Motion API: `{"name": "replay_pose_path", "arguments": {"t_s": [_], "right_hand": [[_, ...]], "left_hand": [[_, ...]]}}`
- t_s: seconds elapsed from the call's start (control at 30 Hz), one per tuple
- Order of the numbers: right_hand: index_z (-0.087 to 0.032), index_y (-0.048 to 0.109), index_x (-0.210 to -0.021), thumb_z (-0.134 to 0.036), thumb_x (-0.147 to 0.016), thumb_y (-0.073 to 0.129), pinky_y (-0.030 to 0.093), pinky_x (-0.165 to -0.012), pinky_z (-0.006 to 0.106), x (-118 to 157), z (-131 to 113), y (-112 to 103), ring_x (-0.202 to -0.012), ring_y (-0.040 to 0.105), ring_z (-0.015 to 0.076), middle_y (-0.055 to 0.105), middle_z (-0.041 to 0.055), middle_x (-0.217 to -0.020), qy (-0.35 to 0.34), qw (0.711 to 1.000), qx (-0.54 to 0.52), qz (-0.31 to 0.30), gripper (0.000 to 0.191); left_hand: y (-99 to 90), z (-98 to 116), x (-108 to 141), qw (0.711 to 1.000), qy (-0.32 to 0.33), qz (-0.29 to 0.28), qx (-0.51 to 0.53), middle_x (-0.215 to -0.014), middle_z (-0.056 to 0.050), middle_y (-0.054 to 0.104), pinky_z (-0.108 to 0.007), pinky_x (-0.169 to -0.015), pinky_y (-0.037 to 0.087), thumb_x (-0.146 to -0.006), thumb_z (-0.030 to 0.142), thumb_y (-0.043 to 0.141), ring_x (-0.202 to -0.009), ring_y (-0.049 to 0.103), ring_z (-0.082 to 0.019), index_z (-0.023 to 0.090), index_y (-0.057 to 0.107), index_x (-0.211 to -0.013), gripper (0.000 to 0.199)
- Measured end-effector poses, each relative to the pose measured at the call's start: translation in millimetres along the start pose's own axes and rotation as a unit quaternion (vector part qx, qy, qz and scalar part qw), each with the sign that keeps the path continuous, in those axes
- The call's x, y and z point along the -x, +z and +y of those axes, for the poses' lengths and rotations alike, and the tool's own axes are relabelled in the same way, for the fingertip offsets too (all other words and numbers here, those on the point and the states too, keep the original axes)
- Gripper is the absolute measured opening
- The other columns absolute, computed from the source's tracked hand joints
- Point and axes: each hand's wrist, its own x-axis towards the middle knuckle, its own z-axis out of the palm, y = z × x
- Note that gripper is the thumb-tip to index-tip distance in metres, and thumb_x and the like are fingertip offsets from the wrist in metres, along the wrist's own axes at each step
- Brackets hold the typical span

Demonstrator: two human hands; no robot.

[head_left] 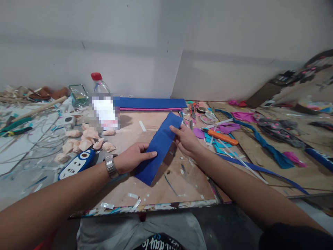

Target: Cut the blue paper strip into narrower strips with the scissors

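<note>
Blue strip, flat and stiff-looking, held aslant over the middle of the table, far end toward the right, near end toward the left. Pinched at two places: low down by the left hand, between a thumb flat on the upper face and fingers mostly hidden beneath; high up by the right hand, between a thumb near the edge and fingers curled behind. Raised at least in part, judging by the shadow underneath; impossible to tell whether touching at the lowest corner. Behind, near the wall, a longer blue panel over a pink layer. Off to the right, among scraps, an orange cutter; to the left, an extension socket beside crumpled pale pieces. Apparently at a handling or checking step, with no cutting under way. Needed for the next move, probably: even support at both ends, without creasing.
</note>
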Motion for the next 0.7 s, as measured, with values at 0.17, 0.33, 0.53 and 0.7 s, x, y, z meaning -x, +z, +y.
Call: {"name": "replay_pose_path", "arguments": {"t_s": [0.17,0.33,0.53,0.7], "right_hand": [[-0.032,0.057,-0.135,-0.043,-0.077,0.082,0.051,-0.105,0.039,-1.1,-6.7,-13.1,-0.128,0.057,0.0232,0.055,0.0064,-0.148,-0.17,0.956,0.208,0.12,0.064],[-0.029,0.062,-0.137,-0.044,-0.093,0.07,0.044,-0.11,0.044,26.3,-17.0,-1.5,-0.136,0.054,0.0275,0.06,0.0105,-0.145,-0.281,0.878,0.37,-0.116,0.048],[-0.022,0.076,-0.103,-0.034,-0.092,0.074,0.052,-0.094,0.039,43.9,-19.8,18.6,-0.1,0.07,0.0243,0.077,0.0092,-0.104,-0.298,0.851,0.4,-0.166,0.017],[-0.019,0.076,-0.092,-0.03,-0.09,0.074,0.053,-0.079,0.033,42.8,-18.8,16.5,-0.081,0.068,0.019,0.076,0.0057,-0.088,-0.236,0.889,0.348,-0.181,0.011]], "left_hand": [[-0.1,8.8,3.0,0.983,0.111,0.04,-0.143,-0.104,-0.011,0.079,-0.036,-0.081,0.058,-0.09,0.05,0.072,-0.087,0.073,-0.022,0.015,0.074,-0.106,0.039],[2.6,15.0,10.8,0.905,0.251,0.066,-0.338,-0.114,-0.008,0.076,-0.036,-0.091,0.053,-0.102,0.042,0.055,-0.1,0.069,-0.023,0.019,0.073,-0.114,0.032],[2.6,15.5,12.2,0.806,0.326,0.067,-0.489,-0.092,-0.006,0.068,-0.032,-0.08,0.048,-0.104,0.036,0.049,-0.085,0.061,-0.019,0.018,0.068,-0.098,0.027],[0.8,18.1,8.8,0.788,0.387,0.133,-0.46,-0.095,-0.004,0.065,-0.032,-0.084,0.048,-0.094,0.028,0.065,-0.09,0.06,-0.019,0.019,0.063,-0.099,0.01]]}}
